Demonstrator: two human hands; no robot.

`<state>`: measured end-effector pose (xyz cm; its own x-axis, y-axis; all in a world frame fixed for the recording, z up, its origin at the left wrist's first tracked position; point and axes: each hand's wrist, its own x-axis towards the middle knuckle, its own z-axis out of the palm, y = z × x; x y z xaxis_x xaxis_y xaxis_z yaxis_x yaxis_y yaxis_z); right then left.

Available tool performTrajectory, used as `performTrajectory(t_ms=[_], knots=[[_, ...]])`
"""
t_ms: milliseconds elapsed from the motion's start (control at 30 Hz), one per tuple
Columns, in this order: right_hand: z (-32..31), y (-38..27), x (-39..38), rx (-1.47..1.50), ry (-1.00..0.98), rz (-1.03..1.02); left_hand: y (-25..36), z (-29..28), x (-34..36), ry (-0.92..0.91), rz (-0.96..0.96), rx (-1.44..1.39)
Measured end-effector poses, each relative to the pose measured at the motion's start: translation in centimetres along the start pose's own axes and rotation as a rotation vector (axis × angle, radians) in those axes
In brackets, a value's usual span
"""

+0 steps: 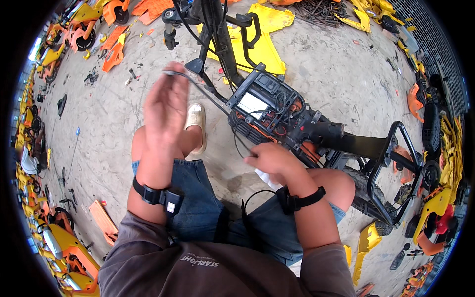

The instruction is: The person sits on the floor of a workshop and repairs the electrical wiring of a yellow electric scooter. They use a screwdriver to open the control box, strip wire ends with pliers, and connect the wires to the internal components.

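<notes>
My left hand (164, 106) is raised left of a stripped black two-wheeler frame (227, 59), motion-blurred, fingers pointing up beside the end of a dark cable (203, 90); whether it grips it is unclear. My right hand (272, 161) is curled around a cable at the near side of the open component housing (264, 101), which holds a white-topped unit (251, 103) amid wiring and orange parts. Something white (263, 178) shows just below the right hand, partly hidden. A tubular rear rack (388, 148) extends to the right.
Yellow panels (269, 47) and orange panels (113, 54) lie on the concrete floor (89, 143). Piled yellow and orange scooters (64, 252) line the left; loose body parts (435, 198) and wheels line the right. A metal scrap heap (321, 12) sits at the back. An orange board (103, 220) lies near my left elbow.
</notes>
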<state>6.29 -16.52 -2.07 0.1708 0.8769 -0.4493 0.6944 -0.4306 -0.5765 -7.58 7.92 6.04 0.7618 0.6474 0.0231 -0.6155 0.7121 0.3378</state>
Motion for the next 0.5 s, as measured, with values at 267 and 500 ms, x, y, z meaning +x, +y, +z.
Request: performTrajectory(t_ms=[267, 500], knots=[[-2.4, 1.3, -1.1, -0.163, 0.276, 0.352, 5.5, -2.6, 0.8, 0.058, 0.19, -0.099], [-4.5, -2.0, -1.4, 0.419, 0.435, 0.072, -0.7, 0.8, -0.9, 0.16, -0.126, 1.183]])
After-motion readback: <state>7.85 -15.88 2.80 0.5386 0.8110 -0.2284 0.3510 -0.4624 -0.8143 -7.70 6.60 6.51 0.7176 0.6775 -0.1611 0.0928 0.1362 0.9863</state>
